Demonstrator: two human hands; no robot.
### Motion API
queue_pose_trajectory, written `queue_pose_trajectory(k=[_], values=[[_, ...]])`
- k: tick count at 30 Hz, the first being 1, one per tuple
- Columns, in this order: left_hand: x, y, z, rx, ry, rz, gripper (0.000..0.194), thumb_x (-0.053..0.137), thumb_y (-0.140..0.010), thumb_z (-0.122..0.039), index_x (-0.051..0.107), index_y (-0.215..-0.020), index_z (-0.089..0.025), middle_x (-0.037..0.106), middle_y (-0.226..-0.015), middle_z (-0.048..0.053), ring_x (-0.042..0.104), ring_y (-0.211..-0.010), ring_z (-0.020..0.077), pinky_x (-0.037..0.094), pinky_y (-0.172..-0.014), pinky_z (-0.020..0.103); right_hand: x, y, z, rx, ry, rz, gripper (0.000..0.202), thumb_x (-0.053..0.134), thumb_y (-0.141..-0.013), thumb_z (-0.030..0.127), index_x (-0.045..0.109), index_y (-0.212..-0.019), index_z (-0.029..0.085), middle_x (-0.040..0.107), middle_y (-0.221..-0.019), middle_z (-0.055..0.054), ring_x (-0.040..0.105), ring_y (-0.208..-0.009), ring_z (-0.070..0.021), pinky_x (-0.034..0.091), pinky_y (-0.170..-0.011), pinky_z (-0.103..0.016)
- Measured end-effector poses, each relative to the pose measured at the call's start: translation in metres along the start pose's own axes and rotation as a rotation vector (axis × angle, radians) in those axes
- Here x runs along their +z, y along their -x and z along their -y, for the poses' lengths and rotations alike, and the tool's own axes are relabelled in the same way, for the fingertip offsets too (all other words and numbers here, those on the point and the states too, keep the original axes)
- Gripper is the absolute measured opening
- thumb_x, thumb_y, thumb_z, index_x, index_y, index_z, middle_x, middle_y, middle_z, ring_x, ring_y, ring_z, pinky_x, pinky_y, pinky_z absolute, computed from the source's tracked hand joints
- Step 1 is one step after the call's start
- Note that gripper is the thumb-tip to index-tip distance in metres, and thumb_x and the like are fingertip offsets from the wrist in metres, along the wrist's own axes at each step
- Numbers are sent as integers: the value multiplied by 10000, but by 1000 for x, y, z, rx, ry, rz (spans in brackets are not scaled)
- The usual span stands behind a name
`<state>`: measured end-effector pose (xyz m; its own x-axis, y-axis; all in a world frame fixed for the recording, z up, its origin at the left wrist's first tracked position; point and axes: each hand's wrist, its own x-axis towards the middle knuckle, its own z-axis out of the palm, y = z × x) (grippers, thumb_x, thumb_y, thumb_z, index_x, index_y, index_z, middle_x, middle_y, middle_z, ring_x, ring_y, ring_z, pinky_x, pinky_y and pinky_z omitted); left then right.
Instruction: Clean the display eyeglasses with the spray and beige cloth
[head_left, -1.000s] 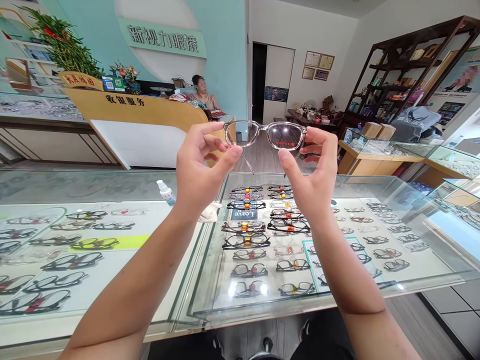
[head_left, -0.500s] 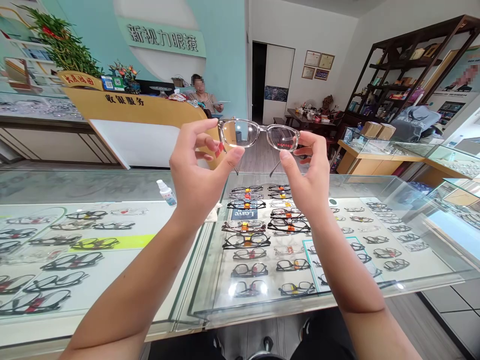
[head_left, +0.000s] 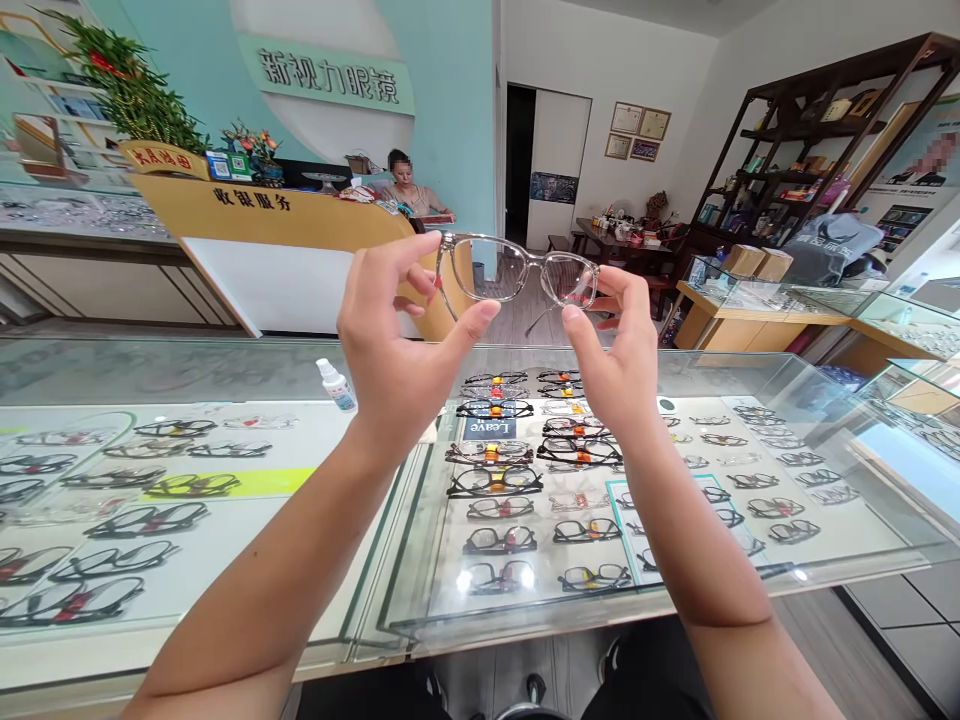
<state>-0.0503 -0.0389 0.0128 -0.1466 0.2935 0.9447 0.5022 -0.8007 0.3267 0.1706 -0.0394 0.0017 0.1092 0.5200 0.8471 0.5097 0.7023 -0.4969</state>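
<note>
A pair of eyeglasses point(head_left: 534, 260) with a clear, greyish frame is held up in the air above the glass counter. My left hand point(head_left: 409, 320) pinches its left end, with the index finger at the upper corner and the thumb below the lens. At the other end, my right hand point(head_left: 616, 345) grips the rim between fingers and thumb. Red lettering shows on the right lens. One temple arm hangs down behind the frame near my right thumb. Below lies a glass display case point(head_left: 442, 590) filled with several rows of eyeglasses.
A small white spray bottle point(head_left: 335, 385) stands on the counter left of my left wrist. Beyond is a yellow and white cashier desk point(head_left: 292, 270), with a person point(head_left: 409, 185) seated behind it. Another display counter point(head_left: 757, 320) with boxes stands at the right.
The eyeglasses have turned slightly: the left side looks nearer and larger, the right side narrower. Both hands keep hold. The seated person has lowered the item in their hands.
</note>
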Motion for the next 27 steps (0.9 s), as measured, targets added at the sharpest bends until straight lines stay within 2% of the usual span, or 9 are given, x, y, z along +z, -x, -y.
queue_pose_trajectory(k=[4,9,14,21,27], values=[[0,0,0,45,-1,2,664,1003,-807,-488,718,-1390,-344,657,-1046,42,658,-1038,253,501,-816,435,0,0,0,16,-7,12,430,668,-1021,471,535,-1387,287,716,-1429,-125,703,-1264,-290,602,-975,-518],[1,0,-1,71,-12,-7,651,1006,-807,-468,727,-1376,-316,668,-1053,45,655,-1013,246,498,-798,430,1,0,0,14,-13,15,428,663,-1021,467,529,-1385,286,713,-1422,-126,709,-1247,-290,601,-974,-520],[0,0,0,8,-7,6,597,966,-844,-514,721,-1362,-346,671,-1051,41,651,-985,238,505,-803,431,1,0,-1,2,12,-11,427,663,-1022,500,531,-1367,286,719,-1374,-121,715,-1158,-285,597,-960,-531],[1,0,0,-48,-13,10,569,942,-858,-551,720,-1334,-331,673,-1006,34,663,-960,227,506,-808,420,0,0,-1,-12,13,-13,419,656,-1040,535,527,-1361,299,709,-1354,-104,710,-1074,-266,594,-947,-523],[1,-3,6,-196,76,49,521,943,-836,-602,731,-1251,-370,679,-870,-14,725,-898,199,528,-785,399,-4,-1,5,-33,-22,-45,416,715,-1018,534,567,-1330,302,704,-1309,-88,692,-1061,-260,601,-935,-505]])
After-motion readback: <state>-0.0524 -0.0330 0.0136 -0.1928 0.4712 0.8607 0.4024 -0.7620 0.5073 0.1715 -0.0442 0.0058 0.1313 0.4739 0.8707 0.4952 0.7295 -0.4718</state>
